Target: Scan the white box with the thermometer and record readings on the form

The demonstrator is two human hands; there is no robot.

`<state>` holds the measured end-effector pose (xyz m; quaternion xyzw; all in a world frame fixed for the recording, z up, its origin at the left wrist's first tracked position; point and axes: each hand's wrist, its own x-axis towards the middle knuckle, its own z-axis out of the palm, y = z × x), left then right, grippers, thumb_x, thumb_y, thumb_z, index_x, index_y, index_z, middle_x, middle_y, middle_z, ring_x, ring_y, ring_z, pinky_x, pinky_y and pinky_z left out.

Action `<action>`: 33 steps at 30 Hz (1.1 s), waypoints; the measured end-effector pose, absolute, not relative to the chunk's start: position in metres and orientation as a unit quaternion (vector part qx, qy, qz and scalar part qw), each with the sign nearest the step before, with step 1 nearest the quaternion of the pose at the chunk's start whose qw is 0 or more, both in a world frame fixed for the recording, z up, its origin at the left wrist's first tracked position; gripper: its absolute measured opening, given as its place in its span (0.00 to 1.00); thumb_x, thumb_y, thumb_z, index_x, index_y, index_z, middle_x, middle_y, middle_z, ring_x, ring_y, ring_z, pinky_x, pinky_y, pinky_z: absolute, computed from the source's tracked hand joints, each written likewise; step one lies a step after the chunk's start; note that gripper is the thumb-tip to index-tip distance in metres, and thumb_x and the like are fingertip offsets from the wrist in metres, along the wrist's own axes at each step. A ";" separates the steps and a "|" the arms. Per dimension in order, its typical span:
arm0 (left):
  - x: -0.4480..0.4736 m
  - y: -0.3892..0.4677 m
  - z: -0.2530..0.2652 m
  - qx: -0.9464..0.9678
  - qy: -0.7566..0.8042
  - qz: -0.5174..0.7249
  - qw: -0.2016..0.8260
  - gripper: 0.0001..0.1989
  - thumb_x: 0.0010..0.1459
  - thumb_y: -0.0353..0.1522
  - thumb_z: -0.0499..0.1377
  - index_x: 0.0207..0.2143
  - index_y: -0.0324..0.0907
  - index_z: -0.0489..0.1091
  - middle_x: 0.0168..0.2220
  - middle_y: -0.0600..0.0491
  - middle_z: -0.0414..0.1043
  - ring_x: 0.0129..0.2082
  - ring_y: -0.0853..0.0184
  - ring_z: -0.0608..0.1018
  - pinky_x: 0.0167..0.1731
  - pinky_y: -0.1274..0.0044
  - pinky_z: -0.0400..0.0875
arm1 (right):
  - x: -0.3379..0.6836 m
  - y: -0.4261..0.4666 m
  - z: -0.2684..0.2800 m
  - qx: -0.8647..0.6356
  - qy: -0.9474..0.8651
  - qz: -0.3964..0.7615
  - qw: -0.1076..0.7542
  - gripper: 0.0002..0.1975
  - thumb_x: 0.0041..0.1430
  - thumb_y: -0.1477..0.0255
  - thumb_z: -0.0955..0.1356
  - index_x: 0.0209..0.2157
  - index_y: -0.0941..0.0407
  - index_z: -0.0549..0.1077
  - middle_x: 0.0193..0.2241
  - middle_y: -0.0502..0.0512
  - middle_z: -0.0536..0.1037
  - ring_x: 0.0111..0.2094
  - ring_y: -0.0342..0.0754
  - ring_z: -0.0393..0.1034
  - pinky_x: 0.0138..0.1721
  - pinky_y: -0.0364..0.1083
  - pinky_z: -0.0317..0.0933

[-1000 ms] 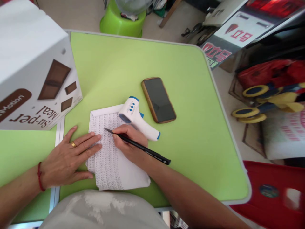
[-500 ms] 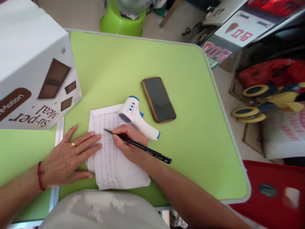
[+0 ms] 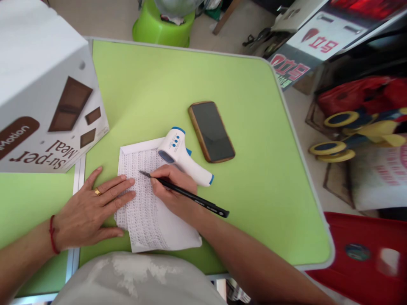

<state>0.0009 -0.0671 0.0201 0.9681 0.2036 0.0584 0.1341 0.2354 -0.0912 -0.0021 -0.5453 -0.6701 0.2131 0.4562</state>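
Note:
Between finger and thumb of my right hand is a black pen, its tip on the written part of a white paper. Rows of small dark handwriting cover the sheet's left side; its lower right is blank. My left hand lies flat with fingers spread, fingertips on the paper's left edge, a gold ring on one finger and a red cord at the wrist. A white and blue infrared thermometer rests across the paper's top right corner, just beyond my right hand.
A phone in a brown case lies right of the thermometer on the green table. A large white box stands at the left. Beyond the table are a green stool, a red plastic seat and a sack.
The paper's lower end has shifted very slightly to the right. Both hands and the pen stay almost where they were.

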 end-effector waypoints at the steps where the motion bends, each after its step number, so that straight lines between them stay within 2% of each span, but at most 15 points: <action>1: 0.001 -0.067 0.020 0.969 0.202 0.060 0.130 0.33 0.62 0.51 0.54 0.62 0.40 0.58 0.66 0.48 0.57 0.65 0.59 0.60 0.67 0.60 0.28 | 0.235 -0.091 -0.002 -0.544 -0.669 0.212 0.460 0.06 0.55 0.78 0.65 0.29 0.53 0.69 0.22 0.45 0.74 0.22 0.40 0.69 0.24 0.41 0.65; 7: 0.000 -0.066 0.019 0.973 0.195 0.053 0.115 0.33 0.63 0.52 0.51 0.62 0.40 0.58 0.66 0.47 0.56 0.66 0.59 0.60 0.67 0.59 0.27 | 0.235 -0.092 -0.003 -0.536 -0.673 0.208 0.465 0.06 0.55 0.79 0.65 0.30 0.53 0.69 0.23 0.45 0.73 0.23 0.40 0.68 0.25 0.40 0.65; 33: -0.001 -0.067 0.019 0.971 0.201 0.046 0.121 0.31 0.64 0.50 0.52 0.63 0.42 0.57 0.66 0.48 0.56 0.66 0.60 0.59 0.67 0.59 0.29 | 0.235 -0.092 -0.002 -0.553 -0.660 0.192 0.471 0.07 0.54 0.80 0.65 0.29 0.53 0.68 0.23 0.46 0.74 0.24 0.41 0.69 0.25 0.41 0.65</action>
